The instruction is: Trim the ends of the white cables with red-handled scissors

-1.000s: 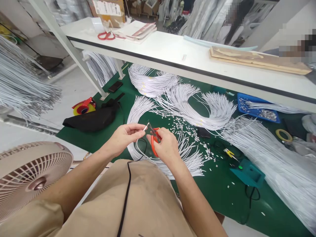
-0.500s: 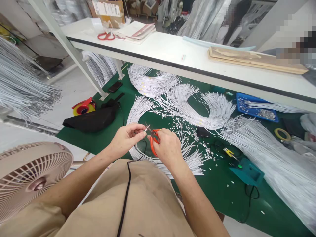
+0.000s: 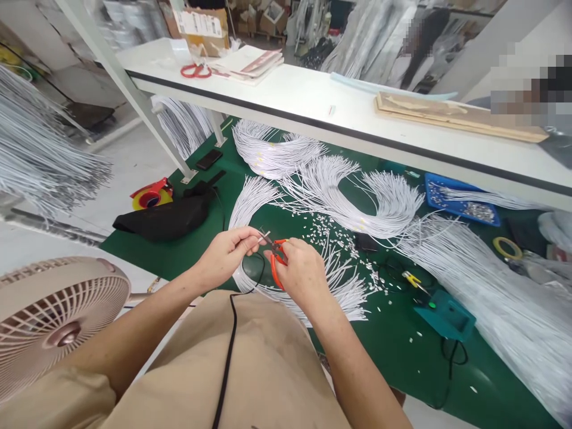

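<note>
On the far left, a pinkish-beige plastic fan with a round grille (image 3: 58, 322) stands below a hanging mass of thin grey-white cables (image 3: 44, 149). Next, on a dark green tabletop (image 3: 393, 345), lie a black cloth pouch (image 3: 165, 217), a red tape dispenser with yellow tape (image 3: 152, 195) and a flat black phone (image 3: 209, 159). A white shelf with a black edge (image 3: 304, 92) crosses over the back of the table, bearing red-handled scissors (image 3: 195, 71) on its left. A thin black cord (image 3: 230, 345) runs down the tan shirt and loops under the hands. Curved bundles of thin white cables (image 3: 272, 158) fill the middle, with tiny pale pieces (image 3: 330, 229) scattered among them. Farther right are a teal box (image 3: 440, 316) and a shallow blue plastic tray (image 3: 447, 204).

Compared with 0.5 seconds ago, both hands appear slightly lower in view, and the cable tip lies flatter.

The left hand (image 3: 227, 256) pinches 1 white cable (image 3: 263, 237) between thumb and fingers, its tip pointing right. The right hand (image 3: 301, 271) is wrapped around an orange-handled metal hand tool (image 3: 273, 271), its handles apart and its nose at the cable tip, between the 2 hands. Whether the nose grips the tip is too small to tell.
</note>
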Action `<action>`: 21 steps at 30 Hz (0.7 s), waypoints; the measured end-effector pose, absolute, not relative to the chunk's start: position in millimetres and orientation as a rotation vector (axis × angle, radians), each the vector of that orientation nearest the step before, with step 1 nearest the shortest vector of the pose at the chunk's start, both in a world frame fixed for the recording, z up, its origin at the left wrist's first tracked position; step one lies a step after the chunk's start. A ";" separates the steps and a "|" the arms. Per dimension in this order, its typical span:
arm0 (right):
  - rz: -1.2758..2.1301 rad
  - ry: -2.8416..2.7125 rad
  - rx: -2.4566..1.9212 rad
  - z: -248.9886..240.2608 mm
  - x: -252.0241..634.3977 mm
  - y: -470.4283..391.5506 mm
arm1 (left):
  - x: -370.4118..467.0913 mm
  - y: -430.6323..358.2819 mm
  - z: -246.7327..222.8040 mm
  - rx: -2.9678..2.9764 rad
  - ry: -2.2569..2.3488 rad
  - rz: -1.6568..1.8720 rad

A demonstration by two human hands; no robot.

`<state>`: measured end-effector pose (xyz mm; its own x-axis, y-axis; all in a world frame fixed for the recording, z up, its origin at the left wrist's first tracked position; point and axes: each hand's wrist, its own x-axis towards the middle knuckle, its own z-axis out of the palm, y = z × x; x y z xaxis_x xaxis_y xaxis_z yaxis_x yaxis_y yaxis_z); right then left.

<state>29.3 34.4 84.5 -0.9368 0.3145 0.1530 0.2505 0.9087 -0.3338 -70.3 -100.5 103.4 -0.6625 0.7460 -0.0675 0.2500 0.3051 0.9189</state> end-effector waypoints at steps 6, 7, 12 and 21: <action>0.514 -2.838 -0.497 79.7 31.2 32.6 | -72.0 -99.8 103.4 0.832 1.959 1.357; 0.549 -2.830 -0.515 78.6 31.4 32.8 | -72.3 -99.7 103.1 0.819 1.949 1.358; 1.212 -2.598 -0.622 80.8 27.9 39.1 | -73.2 -98.5 102.5 0.725 2.026 1.350; 2.259 -1.935 -0.348 96.2 17.5 47.2 | -69.3 -99.6 96.6 0.624 1.596 1.403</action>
